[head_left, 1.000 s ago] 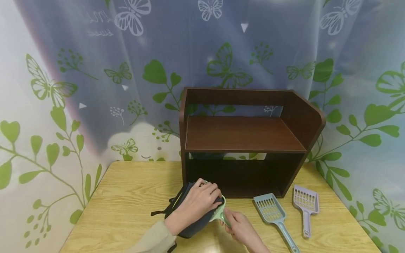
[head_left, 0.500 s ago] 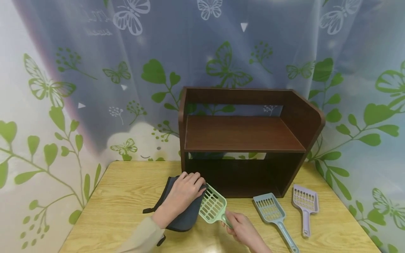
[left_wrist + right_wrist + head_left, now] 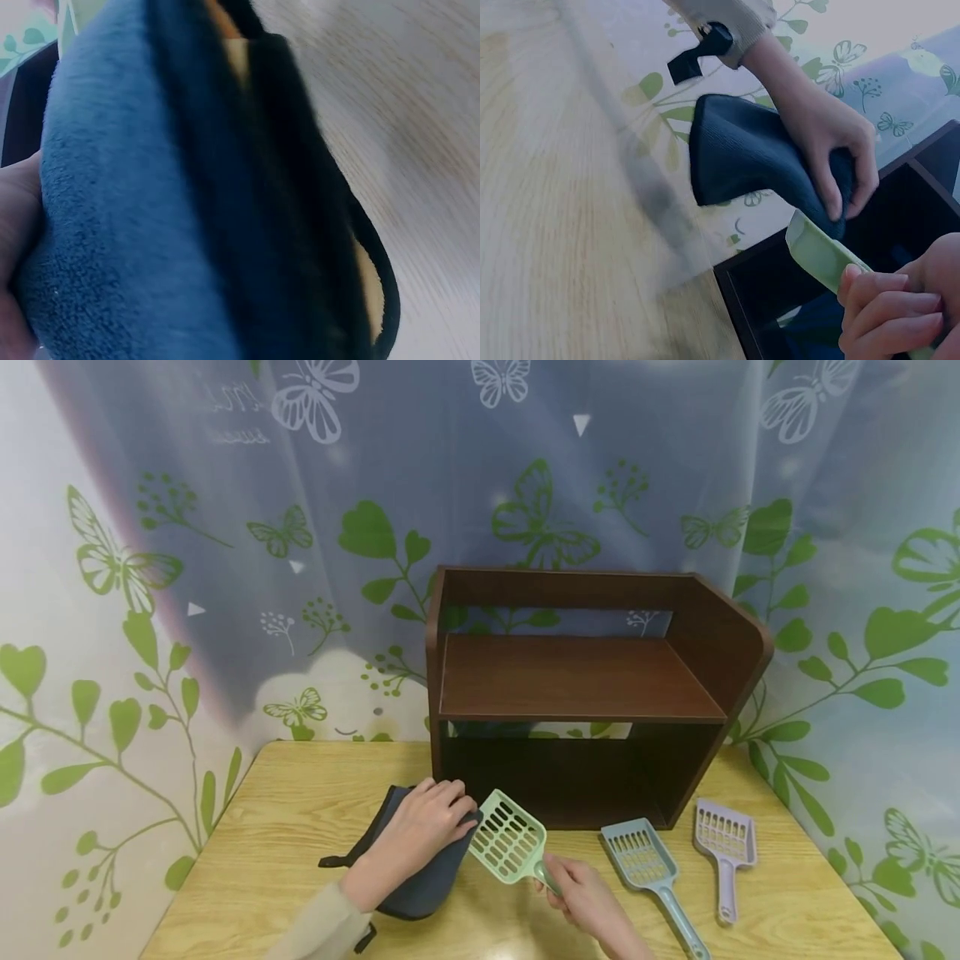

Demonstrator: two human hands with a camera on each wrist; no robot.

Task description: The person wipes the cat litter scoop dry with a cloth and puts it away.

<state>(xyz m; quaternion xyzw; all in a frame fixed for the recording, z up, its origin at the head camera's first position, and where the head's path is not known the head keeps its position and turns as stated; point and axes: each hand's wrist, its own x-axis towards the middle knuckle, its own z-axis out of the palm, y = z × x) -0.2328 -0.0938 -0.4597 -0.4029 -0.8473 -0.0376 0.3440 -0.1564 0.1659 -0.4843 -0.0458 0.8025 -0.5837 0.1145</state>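
My left hand (image 3: 420,827) grips a dark blue plush cloth (image 3: 423,885) with dark edging, bunched over its top edge. In the left wrist view the cloth (image 3: 112,187) fills most of the picture, and yellow shows between its folds. My right hand (image 3: 581,893) holds a light green slotted litter scoop (image 3: 546,875) by its handle, the pan tilted up toward the left. The cloth's edge is right at the pan's left rim. In the right wrist view the scoop (image 3: 821,259) is seen side-on below the hanging cloth (image 3: 742,150).
A dark brown two-tier shelf (image 3: 570,677) stands behind the hands on the wooden table (image 3: 300,810). To the right lie a blue-grey litter scoop (image 3: 678,918) and a lilac litter scoop (image 3: 726,889). A patterned curtain (image 3: 450,468) hangs around the table.
The cloth was folded around the green scoop's pan; my left hand has drawn it off to the left, baring the pan. My right hand has shifted slightly right with the scoop.
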